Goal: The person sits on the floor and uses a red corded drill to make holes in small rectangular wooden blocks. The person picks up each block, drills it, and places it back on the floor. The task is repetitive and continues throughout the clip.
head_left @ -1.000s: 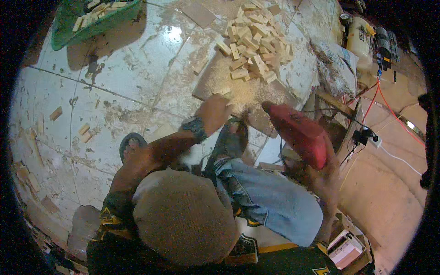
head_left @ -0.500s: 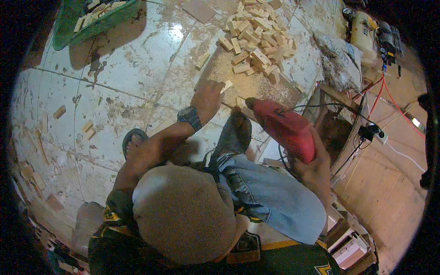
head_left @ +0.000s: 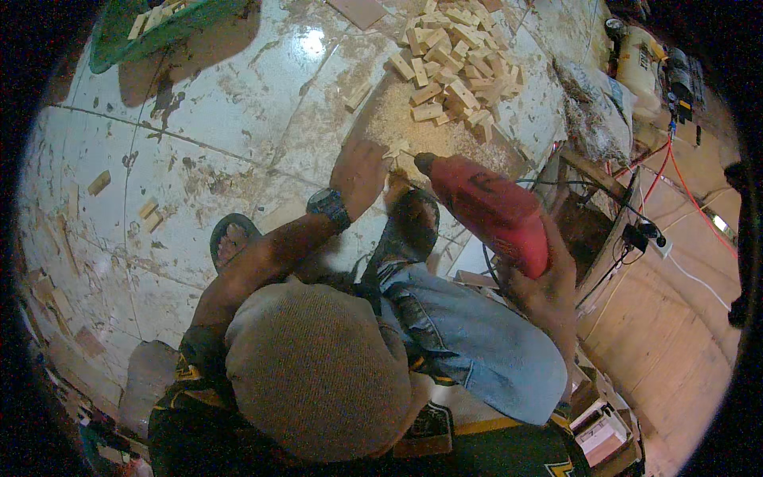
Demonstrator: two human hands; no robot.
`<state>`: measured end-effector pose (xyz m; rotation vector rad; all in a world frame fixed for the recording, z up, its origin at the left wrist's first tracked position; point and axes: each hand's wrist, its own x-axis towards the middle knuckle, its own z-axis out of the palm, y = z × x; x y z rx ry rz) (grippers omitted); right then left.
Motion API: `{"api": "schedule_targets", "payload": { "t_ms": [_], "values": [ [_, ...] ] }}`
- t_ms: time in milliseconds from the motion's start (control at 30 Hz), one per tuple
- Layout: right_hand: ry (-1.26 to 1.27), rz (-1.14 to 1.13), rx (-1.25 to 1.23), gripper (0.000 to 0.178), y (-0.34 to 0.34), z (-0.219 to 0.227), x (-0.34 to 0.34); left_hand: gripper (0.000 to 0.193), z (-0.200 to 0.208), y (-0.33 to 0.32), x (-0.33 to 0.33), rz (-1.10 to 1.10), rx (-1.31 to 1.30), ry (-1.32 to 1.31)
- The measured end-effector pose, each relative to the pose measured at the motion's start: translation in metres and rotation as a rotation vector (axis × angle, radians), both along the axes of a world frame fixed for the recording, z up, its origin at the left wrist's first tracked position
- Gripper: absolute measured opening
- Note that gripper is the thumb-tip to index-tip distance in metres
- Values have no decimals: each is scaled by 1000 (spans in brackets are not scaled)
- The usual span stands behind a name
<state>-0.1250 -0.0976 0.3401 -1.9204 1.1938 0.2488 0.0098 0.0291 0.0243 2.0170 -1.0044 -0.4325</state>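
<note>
My left hand [head_left: 359, 173], with a dark watch on its wrist, pinches a small pale wood block [head_left: 396, 149] above the sawdust. My right hand [head_left: 550, 274] is wrapped around the rear of a red power drill [head_left: 494, 208]. The drill's dark chuck points left at the block, and its thin bit reaches the block or lies right against it; which of the two I cannot tell. Just beyond my hands lies a heap of cut wood blocks [head_left: 457, 63], several with holes in them. One of my feet [head_left: 417, 215] rests directly below the block.
A green tub [head_left: 151, 40] with wood pieces stands at the far left. Loose blocks [head_left: 149, 213] lie on the tiled floor. To the right are a wooden frame [head_left: 592, 171], a plastic sack [head_left: 592, 111], a cream tank [head_left: 638, 71], red hoses and a power socket with cords [head_left: 642, 236].
The drill has moved left, bringing its bit from a short distance away up to the block. My left hand keeps its hold on the block. The whole view has shifted slightly.
</note>
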Motion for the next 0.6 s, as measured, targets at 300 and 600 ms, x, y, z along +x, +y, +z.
{"api": "schedule_targets", "payload": {
  "t_ms": [300, 600],
  "values": [
    [111, 96, -108, 79, -2, -2, 10, 20, 4, 1, 1, 1, -43, 25],
    [41, 275, -160, 67, -9, -5, 18, 20, 0, 1, -1, -12, 42, 5]
  ]
}}
